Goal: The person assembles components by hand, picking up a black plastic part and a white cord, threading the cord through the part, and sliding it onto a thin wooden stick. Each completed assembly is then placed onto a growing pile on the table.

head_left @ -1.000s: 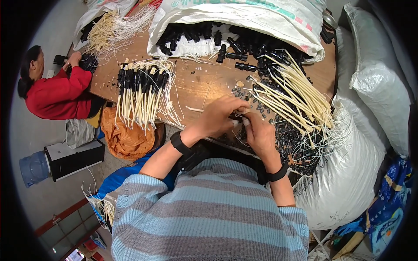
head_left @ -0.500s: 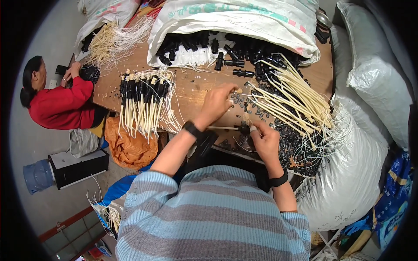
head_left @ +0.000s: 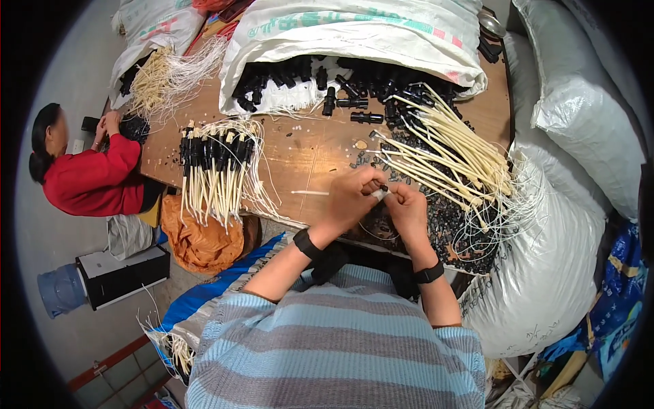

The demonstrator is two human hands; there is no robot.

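Observation:
My left hand and my right hand meet over the table's near edge, fingertips almost touching. Both are closed in a pinch. A small black part shows between the fingertips, with a white bit just under it. From the far side of my left hand a cream rod sticks out to the left; its other end is hidden in that hand. What my right fingers grip is covered. Right of my hands lies a bunch of long cream rods with white strings, over many tiny dark pieces.
A white woven sack spills black fittings at the back. Left on the table lies a bundle of rods with black fittings. Full white sacks crowd the right side. A person in red works at far left.
My left hand has come back from the tiny pieces to meet my right hand, now pinched at its fingertips. The cream rod has moved left, and the black part at its end is mostly hidden.

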